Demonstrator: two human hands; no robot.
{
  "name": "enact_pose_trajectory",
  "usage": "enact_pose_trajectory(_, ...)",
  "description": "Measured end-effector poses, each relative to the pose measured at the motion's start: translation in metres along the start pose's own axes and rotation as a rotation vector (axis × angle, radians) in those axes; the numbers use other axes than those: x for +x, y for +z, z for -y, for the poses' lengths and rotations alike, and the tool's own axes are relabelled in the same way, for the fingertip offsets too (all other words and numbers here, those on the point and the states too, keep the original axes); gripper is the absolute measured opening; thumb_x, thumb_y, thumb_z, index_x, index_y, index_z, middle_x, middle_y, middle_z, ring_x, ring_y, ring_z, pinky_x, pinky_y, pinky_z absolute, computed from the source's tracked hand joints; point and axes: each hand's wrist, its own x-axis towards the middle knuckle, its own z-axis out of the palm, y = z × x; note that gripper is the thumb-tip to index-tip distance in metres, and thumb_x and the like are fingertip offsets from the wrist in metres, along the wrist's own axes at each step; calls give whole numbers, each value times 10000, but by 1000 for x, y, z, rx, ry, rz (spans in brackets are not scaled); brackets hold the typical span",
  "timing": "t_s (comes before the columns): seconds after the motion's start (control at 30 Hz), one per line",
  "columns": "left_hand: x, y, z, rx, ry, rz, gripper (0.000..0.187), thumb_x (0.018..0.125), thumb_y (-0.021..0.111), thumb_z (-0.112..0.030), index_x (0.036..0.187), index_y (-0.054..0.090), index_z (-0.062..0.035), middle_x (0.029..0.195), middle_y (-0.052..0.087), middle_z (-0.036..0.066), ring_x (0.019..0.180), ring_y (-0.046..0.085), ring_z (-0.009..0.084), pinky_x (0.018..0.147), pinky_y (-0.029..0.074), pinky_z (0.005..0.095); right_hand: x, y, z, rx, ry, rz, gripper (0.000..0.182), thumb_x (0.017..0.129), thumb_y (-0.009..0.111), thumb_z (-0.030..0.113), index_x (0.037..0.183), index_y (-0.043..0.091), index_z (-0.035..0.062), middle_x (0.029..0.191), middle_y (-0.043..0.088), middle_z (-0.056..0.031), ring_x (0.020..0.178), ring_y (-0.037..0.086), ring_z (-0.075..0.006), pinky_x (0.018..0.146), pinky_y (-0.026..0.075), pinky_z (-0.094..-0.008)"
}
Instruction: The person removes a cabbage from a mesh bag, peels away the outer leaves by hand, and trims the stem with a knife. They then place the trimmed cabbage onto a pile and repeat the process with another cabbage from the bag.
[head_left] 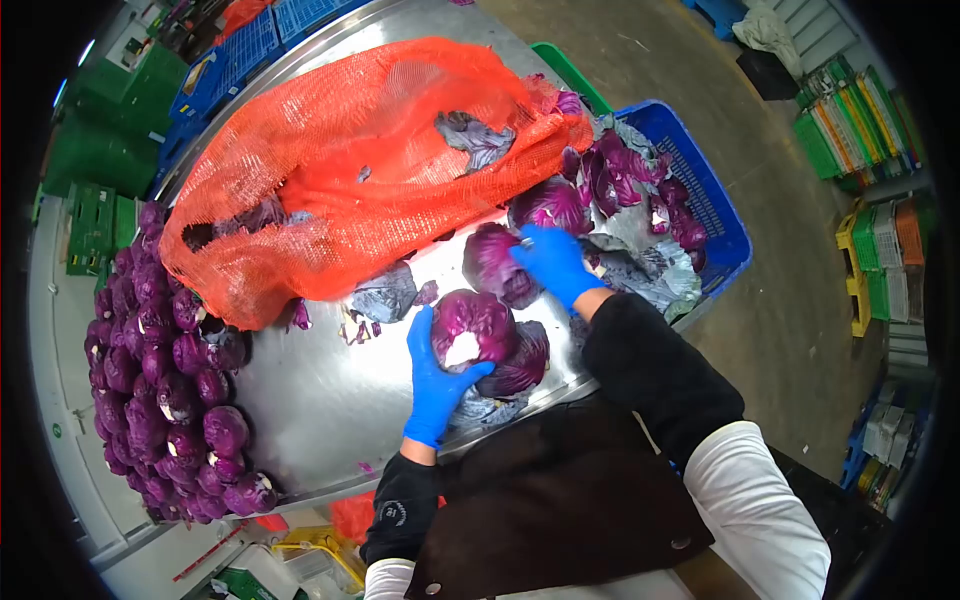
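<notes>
Dozens of trimmed red cabbages (165, 385) are already lying stacked along the left edge of the steel table (320, 400), so by the look of it a good share of the work is behind you. Your left hand (435, 380), gloved in blue, is cupping the red cabbage (472, 325) just in front of your body, fingers curled round its lower side with the pale cut stem facing up. Your right hand (553, 262) is resting on a second cabbage head (495, 262) a little further out, fingers bent over its top; whether they are truly gripping it I cannot tell. Loose outer leaves (385, 295) are lying scattered between the two heads and the orange mesh sack (360, 160), which is sagging across the table and seemingly holding more heads. More discarded leaves are filling the blue crate (715, 215) to your right. Judging from this, several heads are still waiting.
</notes>
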Motion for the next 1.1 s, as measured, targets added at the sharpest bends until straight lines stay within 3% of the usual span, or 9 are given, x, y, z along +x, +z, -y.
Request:
enact_pose_trajectory(0.13,-1,-16,3,-34,26,83,1111,525,892,-255,1421,271,-42,1425,290,178,1319,322,312,1083,312,402,-13,-23,-18,-207,235,-7,364,764,672,298,1083,609,136,820,655,-170,774,628,-390,696,491,-469)
enact_pose_trajectory(0.23,25,-18,-25,218,231,263,1091,505,873,-201,1426,299,-92,1474,231,183,1332,308,311,1081,316,406,-42,-53,46,158,-195,49,627,822,658,323,1368,414,137,1020,635,-161,855,645,-313,772,504,-407)
enact_pose_trajectory(0.3,27,-11,-20,-22,80,111,966,584,785,-125,1427,315,-116,1492,211,177,1346,295,303,1092,277,422,-45,-27,39,401,-482,92,644,818,670,376,1341,437,84,1124,610,-154,962,627,-277,830,491,-363)
enact_pose_trajectory(0.43,10,24,-20,-235,-164,-45,1012,663,819,-256,1421,207,21,1437,282,217,1337,296,328,1090,267,431,-67,-22,25,550,-176,221,644,831,657,408,1336,441,71,1140,612,-149,1050,600,-259,877,469,-345)
enact_pose_trajectory(0.5,12,37,-30,408,26,-141,1128,612,856,-372,1415,187,52,1407,300,260,1323,312,349,1083,285,421,-75,-23,26,247,-143,158,672,820,624,494,1334,442,101,1046,636,-153,950,624,-325,780,499,-391)
enact_pose_trajectory(0.67,32,26,-23,215,-95,-46,1194,557,875,-403,1389,183,102,1375,331,279,1284,365,369,1055,330,406,-80,-25,37,-275,-332,105,686,890,479,507,1429,284,131,663,593,-104,512,598,-253,440,462,-387)
enact_pose_trajectory(0.9,39,19,-23,206,-128,46,1177,525,893,-380,1375,224,85,1345,375,272,1252,399,381,1038,352,416,-56,-25,46,-268,-314,234,520,920,464,445,1333,436,130,683,621,-145,565,620,-285,474,475,-408)
enact_pose_trajectory(1.0,16,30,-20,431,19,29,1214,525,895,-356,1414,176,54,1415,287,267,1319,305,394,1085,294,423,-5,-24,31,-166,-131,165,448,930,448,463,912,633,56,729,617,-197,723,617,-391,630,478,-481)
enact_pose_trajectory(1.1,4,19,-13,363,47,30,1224,531,899,-315,1431,146,35,1444,247,252,1332,298,374,1095,289,418,-4,-16,25,51,-158,162,484,851,558,507,984,630,47,801,637,-227,754,622,-402,662,481,-485)
